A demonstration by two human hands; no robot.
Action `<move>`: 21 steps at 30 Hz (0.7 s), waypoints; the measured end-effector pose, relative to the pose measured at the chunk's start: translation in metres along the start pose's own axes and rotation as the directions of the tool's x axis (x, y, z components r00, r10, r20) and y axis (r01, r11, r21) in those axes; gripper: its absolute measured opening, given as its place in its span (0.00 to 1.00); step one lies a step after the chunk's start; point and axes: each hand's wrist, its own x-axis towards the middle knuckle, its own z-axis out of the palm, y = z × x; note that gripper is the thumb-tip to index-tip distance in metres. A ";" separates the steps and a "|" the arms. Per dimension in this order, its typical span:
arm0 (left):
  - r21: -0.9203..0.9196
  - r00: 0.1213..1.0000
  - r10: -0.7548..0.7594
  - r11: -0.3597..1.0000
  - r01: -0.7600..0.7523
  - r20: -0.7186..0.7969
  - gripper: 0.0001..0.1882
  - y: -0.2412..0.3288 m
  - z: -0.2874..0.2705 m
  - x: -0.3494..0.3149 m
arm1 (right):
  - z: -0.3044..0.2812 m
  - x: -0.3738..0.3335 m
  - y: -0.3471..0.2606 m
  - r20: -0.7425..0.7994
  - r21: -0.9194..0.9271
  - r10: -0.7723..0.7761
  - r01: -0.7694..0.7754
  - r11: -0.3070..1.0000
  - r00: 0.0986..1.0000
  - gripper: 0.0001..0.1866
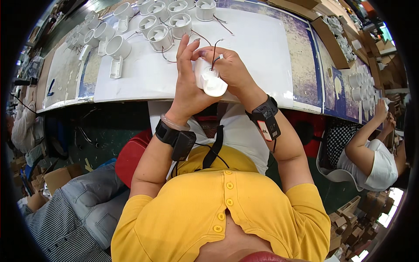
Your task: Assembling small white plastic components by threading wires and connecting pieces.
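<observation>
Both my hands hold a white plastic fan housing (214, 85) just above the near edge of the table. My left hand (188, 85) wraps its left side, with the index and other fingertips raised beyond it. My right hand (239, 72) grips the upper right side, its thumb near the opening where thin dark wires (213, 54) stick up. The far side of the housing is hidden by my fingers. Just beyond my hands stand several round white fan housings with blades inside, the nearest fan housing (160, 39) trailing a wire over the white sheet.
White cups with handle-like stems (118, 48) stand at the table's left. A white sheet (257, 56) covers the middle of the tabletop. An open cardboard box (334, 43) of white parts and stacked white rings (361, 87) are at the right. Co-workers sit on both sides.
</observation>
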 end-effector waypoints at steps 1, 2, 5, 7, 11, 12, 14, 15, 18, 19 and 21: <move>0.011 1.000 0.004 1.000 -0.004 0.002 0.55 0.001 0.000 0.001 | 0.000 0.000 0.000 -0.001 0.000 -0.001 0.001 1.000 1.000 0.13; 0.021 1.000 0.007 1.000 -0.007 0.003 0.55 0.002 0.000 0.001 | 0.000 0.000 0.000 0.001 -0.003 0.004 -0.004 1.000 1.000 0.14; 0.041 1.000 -0.002 0.999 0.002 0.010 0.55 0.000 0.000 0.000 | 0.000 0.000 -0.002 0.003 -0.011 0.011 -0.011 1.000 1.000 0.14; 0.054 1.000 -0.004 0.999 0.004 0.012 0.55 -0.002 0.000 -0.001 | 0.001 -0.001 -0.004 0.017 0.001 0.025 -0.025 1.000 1.000 0.14; -0.120 0.988 -0.147 0.981 0.151 0.042 0.53 -0.003 0.001 0.000 | -0.001 0.001 -0.004 0.014 0.077 0.012 -0.013 0.997 1.000 0.14; -0.205 0.980 -0.191 0.959 0.198 0.052 0.52 -0.001 0.000 0.000 | -0.002 0.003 -0.004 0.009 0.112 0.003 -0.004 0.994 1.000 0.14; -0.367 0.958 -0.274 0.886 0.285 0.084 0.51 0.002 -0.001 0.001 | -0.006 0.001 -0.007 0.019 0.103 -0.113 0.110 0.989 0.993 0.14; -0.365 0.959 -0.272 0.887 0.282 0.080 0.51 0.002 -0.001 0.003 | -0.009 -0.001 -0.008 0.025 0.096 -0.223 0.219 0.971 0.975 0.14; -0.505 0.964 -0.248 0.822 0.263 0.098 0.49 0.007 0.000 0.006 | -0.017 -0.003 -0.007 0.076 -0.031 -0.353 0.356 0.934 0.933 0.13; -0.506 0.963 -0.249 0.821 0.265 0.100 0.49 0.008 0.000 0.006 | -0.019 -0.003 -0.006 0.127 -0.148 -0.371 0.388 0.910 0.920 0.13; -0.482 0.956 -0.257 0.826 0.292 0.138 0.47 0.008 -0.004 0.006 | -0.020 -0.003 -0.006 0.180 -0.261 -0.380 0.416 0.871 0.907 0.12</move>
